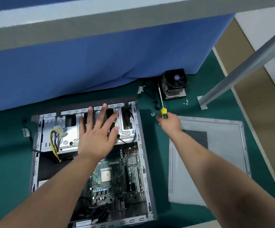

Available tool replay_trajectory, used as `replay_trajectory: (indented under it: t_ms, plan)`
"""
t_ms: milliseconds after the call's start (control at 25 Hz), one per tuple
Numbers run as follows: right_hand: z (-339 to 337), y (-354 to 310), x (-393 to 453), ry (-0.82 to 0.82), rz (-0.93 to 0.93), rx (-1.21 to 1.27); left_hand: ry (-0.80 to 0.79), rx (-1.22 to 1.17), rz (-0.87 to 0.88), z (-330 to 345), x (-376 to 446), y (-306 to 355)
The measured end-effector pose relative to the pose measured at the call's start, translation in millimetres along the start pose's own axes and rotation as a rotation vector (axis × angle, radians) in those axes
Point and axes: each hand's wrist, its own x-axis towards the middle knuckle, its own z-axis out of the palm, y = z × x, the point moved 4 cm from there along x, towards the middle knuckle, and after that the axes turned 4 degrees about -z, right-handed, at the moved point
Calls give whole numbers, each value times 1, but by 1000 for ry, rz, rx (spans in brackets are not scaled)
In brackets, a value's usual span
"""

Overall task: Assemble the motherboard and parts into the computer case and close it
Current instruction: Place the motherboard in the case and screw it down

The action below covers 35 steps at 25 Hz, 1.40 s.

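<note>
The open computer case (36, 155) lies flat on the green mat, with the green motherboard (117, 180) inside its lower half. My left hand (97, 134) is spread flat, fingers straight, over the metal drive cage (67, 137) at the case's far end. To the right of the case, my right hand (170, 123) grips the yellow and green handle of a screwdriver (162, 104), whose shaft points away from me. The grey side panel (219, 162) lies on the mat under my right forearm. A black CPU cooler (174, 84) with a fan stands farther back.
Small screws lie on the mat near the screwdriver (152, 114) and by the cooler (185, 102). A blue partition (92, 63) rises just behind the case. A grey metal post and its foot plate (202, 102) stand at the right. Loose yellow and black cables (54, 142) hang inside the case.
</note>
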Motion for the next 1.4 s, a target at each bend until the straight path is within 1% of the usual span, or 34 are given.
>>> replay_trajectory:
  t_ms: [120, 280, 480, 640, 720, 840, 920, 1040, 1120, 1240, 1320, 1400]
  plan:
    - [12, -3, 20, 81, -74, -76, 29, 24, 19, 5, 2, -3]
    - [26, 3, 30, 109, -163, -160, 56, 32, 32, 8, 0, -3]
    - [33, 6, 31, 173, -199, -196, 69, 36, 39, 8, 1, -2]
    - [31, 4, 29, 164, -165, -159, 69, 32, 36, 7, 1, -1]
    - [27, 3, 26, 120, -148, -109, 65, 22, 37, 6, 2, -1]
    - [15, -1, 9, 55, -71, 27, 50, 21, 32, 6, 1, 0]
    - [4, -7, -16, 38, -26, 196, 25, 13, 25, 3, 0, 1]
    - [-9, -29, -68, -27, -48, 444, -40, -13, 24, -3, 2, 3]
    - [-16, -44, -107, -93, -101, 498, -76, -147, 26, -15, -2, 0]
    - [-13, -58, -158, -197, -147, 531, -64, -583, 13, -41, -20, -4]
    - [0, -62, -189, -242, -146, 538, -58, -761, 42, -55, -51, 0]
    - [18, -66, -213, -268, -141, 542, -153, -963, 21, -61, -81, 9]
